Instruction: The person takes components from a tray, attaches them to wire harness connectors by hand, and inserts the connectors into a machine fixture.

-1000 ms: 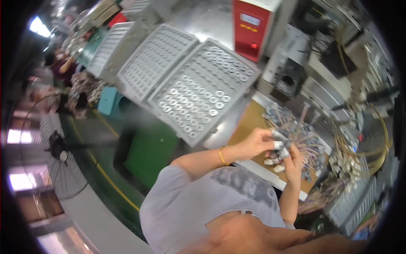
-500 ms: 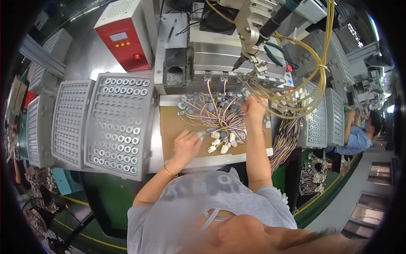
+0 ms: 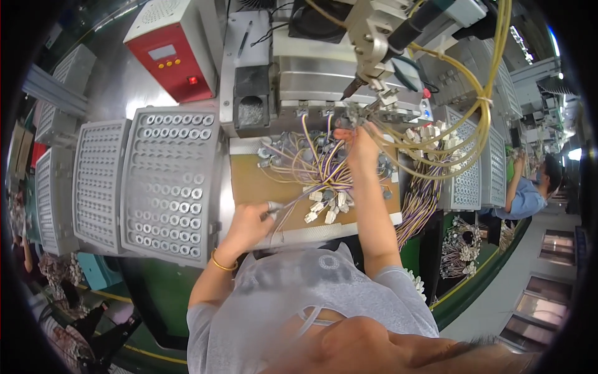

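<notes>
My left hand [image 3: 248, 223], a gold bangle on its wrist, pinches a small grey connector on a wire end [image 3: 273, 206] near the front of a brown work board [image 3: 255, 184]. My right hand [image 3: 357, 144] reaches to the back of the board and grips wires just below the metal machine head [image 3: 374, 34]. Between my hands lies a fan of purple, yellow and white wires [image 3: 317, 171] with white plugs [image 3: 326, 210] at their near ends.
A grey tray of metal rings [image 3: 171, 181] lies left of the board, with more grey trays [image 3: 93, 184] beyond it. A red control box [image 3: 174, 53] stands at the back left. Yellow hoses [image 3: 464, 118] loop at right. A person in blue [image 3: 529, 193] works far right.
My right hand has gone up from the plugs to the back of the board under the machine head. My left hand has drawn back to the board's front with a wire end.
</notes>
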Action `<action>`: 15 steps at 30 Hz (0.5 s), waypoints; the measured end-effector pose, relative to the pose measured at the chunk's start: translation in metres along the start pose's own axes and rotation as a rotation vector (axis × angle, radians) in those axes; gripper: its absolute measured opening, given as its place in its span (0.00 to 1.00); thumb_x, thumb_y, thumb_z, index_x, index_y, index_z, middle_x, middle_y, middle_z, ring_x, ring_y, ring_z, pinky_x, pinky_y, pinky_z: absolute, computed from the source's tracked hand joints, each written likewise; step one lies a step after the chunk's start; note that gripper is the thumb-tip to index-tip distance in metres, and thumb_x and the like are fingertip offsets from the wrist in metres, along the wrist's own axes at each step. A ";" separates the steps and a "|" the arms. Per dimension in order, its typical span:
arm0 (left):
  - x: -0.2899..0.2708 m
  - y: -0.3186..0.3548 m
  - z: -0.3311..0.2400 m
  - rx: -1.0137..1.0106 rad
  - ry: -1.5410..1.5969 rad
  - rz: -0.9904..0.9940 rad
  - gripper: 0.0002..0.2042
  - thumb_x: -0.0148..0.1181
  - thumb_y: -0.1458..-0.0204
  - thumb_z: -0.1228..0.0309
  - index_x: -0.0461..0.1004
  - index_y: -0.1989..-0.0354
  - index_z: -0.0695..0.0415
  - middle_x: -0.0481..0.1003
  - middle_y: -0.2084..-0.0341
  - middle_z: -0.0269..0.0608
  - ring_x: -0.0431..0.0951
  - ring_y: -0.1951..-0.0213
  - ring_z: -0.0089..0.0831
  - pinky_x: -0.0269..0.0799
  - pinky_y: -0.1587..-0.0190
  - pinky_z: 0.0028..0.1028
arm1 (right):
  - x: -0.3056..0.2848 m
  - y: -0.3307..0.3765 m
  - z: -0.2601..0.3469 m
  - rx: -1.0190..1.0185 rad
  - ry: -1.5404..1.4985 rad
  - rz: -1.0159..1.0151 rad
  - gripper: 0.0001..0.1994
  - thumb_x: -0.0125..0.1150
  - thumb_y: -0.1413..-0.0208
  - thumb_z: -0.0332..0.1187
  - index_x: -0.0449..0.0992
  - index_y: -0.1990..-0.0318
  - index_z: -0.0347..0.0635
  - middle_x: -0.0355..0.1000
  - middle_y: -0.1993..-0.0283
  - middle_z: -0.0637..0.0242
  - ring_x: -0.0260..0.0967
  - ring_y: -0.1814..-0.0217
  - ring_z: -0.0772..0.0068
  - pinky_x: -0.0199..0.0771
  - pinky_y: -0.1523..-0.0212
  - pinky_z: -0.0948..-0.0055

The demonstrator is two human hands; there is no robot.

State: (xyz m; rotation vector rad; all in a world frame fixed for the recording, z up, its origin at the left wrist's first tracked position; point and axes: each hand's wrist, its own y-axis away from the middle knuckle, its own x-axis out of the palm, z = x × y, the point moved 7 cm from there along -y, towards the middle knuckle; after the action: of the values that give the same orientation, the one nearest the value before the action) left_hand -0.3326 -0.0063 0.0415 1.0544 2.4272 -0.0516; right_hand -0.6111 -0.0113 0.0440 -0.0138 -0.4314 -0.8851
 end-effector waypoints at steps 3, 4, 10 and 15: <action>-0.035 0.010 0.000 0.080 -0.028 -0.253 0.11 0.53 0.60 0.80 0.75 0.66 0.60 0.73 0.81 0.40 0.68 0.82 0.18 0.63 0.80 0.20 | 0.018 0.034 0.063 -0.343 0.818 -0.012 0.08 0.52 0.51 0.28 0.70 0.67 0.31 0.71 0.72 0.58 0.69 0.78 0.69 0.70 0.73 0.69; -0.045 0.016 -0.002 0.050 -0.038 -0.258 0.11 0.53 0.60 0.80 0.75 0.66 0.60 0.73 0.81 0.40 0.68 0.82 0.18 0.63 0.80 0.20 | 0.007 0.039 0.073 -0.506 0.998 -0.012 0.08 0.53 0.52 0.28 0.72 0.67 0.32 0.72 0.72 0.60 0.69 0.78 0.71 0.69 0.73 0.71; -0.064 0.027 -0.009 0.039 0.016 -0.517 0.10 0.61 0.62 0.78 0.76 0.67 0.59 0.75 0.78 0.37 0.70 0.79 0.16 0.62 0.78 0.14 | 0.049 0.114 0.051 -0.674 0.938 0.559 0.09 0.56 0.58 0.27 0.73 0.66 0.34 0.71 0.76 0.63 0.68 0.77 0.72 0.66 0.72 0.77; -0.065 0.025 -0.027 0.128 0.148 -0.387 0.12 0.61 0.62 0.77 0.75 0.65 0.60 0.75 0.76 0.40 0.73 0.76 0.22 0.66 0.74 0.19 | 0.092 0.166 0.001 -0.521 0.815 1.074 0.08 0.58 0.62 0.23 0.72 0.70 0.33 0.67 0.75 0.61 0.63 0.79 0.67 0.62 0.79 0.75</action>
State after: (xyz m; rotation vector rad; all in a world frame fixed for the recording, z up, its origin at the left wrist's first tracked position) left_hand -0.2885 -0.0272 0.0983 0.6440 2.7619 -0.2702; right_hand -0.4355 0.0258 0.1060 -0.3225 0.5659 0.1278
